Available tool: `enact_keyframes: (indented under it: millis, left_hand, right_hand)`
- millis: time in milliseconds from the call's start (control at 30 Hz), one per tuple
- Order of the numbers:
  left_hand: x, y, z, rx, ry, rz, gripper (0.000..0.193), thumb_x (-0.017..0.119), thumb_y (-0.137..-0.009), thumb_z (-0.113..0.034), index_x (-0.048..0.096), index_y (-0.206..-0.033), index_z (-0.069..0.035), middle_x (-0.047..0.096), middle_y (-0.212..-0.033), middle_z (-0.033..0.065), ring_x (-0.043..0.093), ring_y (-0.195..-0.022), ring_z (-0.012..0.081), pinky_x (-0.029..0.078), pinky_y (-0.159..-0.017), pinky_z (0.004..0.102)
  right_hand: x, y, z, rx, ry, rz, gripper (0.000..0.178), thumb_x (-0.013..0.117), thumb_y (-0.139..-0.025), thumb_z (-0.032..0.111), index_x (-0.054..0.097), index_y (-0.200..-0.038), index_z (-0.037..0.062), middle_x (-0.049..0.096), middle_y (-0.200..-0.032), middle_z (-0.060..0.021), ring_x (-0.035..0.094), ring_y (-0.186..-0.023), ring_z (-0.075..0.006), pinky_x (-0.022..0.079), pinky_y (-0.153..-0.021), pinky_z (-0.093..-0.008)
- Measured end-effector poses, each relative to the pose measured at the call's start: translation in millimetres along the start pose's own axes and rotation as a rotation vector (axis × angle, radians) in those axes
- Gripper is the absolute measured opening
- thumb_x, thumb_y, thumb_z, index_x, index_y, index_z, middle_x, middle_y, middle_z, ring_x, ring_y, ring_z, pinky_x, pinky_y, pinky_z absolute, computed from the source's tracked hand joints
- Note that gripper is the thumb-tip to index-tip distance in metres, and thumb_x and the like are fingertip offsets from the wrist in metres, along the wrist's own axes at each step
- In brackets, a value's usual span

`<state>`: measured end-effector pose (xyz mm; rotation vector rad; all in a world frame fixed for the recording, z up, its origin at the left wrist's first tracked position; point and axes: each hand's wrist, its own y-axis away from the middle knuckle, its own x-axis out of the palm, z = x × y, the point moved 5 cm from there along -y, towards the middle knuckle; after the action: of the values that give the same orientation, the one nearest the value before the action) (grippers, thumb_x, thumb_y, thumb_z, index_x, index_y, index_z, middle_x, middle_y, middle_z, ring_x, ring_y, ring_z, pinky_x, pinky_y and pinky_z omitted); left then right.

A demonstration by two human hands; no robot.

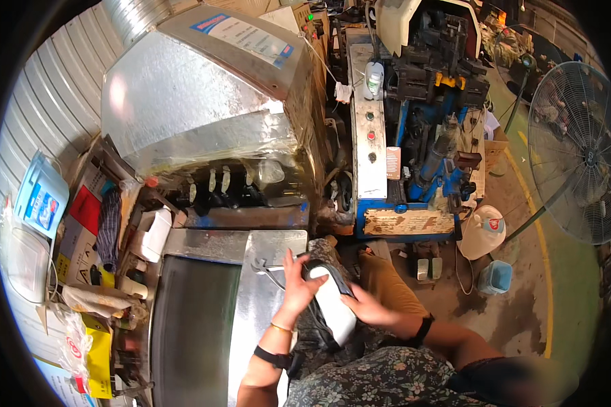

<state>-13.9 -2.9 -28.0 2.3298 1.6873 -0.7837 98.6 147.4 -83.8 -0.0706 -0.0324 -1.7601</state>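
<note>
In my lap rests a shoe [334, 305], a black upper around a white last or sole-shaped form; I cannot tell which. My left hand [297, 288] is on its left side near the far end, thumb against the white surface and fingers stretched along the edge. Across from it, my right hand [372, 306] grips the black edge on the right side, fingertips at the rim. Pincers [267, 268] lie on the metal plate [278, 241] just left of my left hand.
A dark conveyor belt [193, 325] runs at my left, below a metal-hooded machine [197, 95]. Ahead stands a blue machine [404, 220]. To the right are a large fan [587, 159], a white jug [482, 230] and a blue tub [495, 277]. Boxes and a bucket [41, 193] line the left wall.
</note>
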Motion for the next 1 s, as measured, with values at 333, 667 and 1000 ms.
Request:
enact_keyframes:
  millis: [333, 667, 1000]
  left_hand:
    - [8, 24, -2, -0.456, 0.815, 0.071, 0.048, 0.070, -0.086, -0.006, 0.048, -0.129, -0.005, 0.062, -0.108, 0.0072, 0.058, -0.099, 0.0161, 0.048, -0.087, 0.0283]
    - [8, 25, 11, -0.521, 0.714, 0.092, 0.052, 0.071, -0.087, -0.010, 0.043, -0.130, -0.001, 0.062, -0.106, 0.0075, 0.058, -0.095, 0.0150, 0.048, -0.083, 0.0267]
    - [2, 23, 14, -0.516, 1.214, 0.244, 0.057, 0.058, -0.095, -0.031, 0.041, -0.140, -0.001, 0.056, -0.129, 0.0108, 0.051, -0.119, 0.0206, 0.037, -0.105, 0.0327]
  right_hand:
    - [-24, -32, 1, 0.695, -0.089, 0.166, 0.073, 0.034, -0.098, 0.062, 0.062, -0.119, -0.0021, 0.069, -0.103, -0.0128, 0.066, -0.091, -0.0205, 0.050, -0.083, -0.0303]
    - [36, -43, 66, -0.169, 1.223, 0.425, 0.039, 0.039, -0.100, 0.029, 0.058, -0.084, -0.0018, 0.063, -0.068, -0.0144, 0.066, -0.071, -0.0377, 0.053, -0.065, -0.0461]
    - [-4, 2, 23, 0.297, 0.039, 0.463, 0.065, 0.047, -0.102, 0.033, 0.020, -0.149, -0.0029, 0.038, -0.146, -0.0215, 0.036, -0.136, -0.0256, 0.030, -0.110, -0.0335]
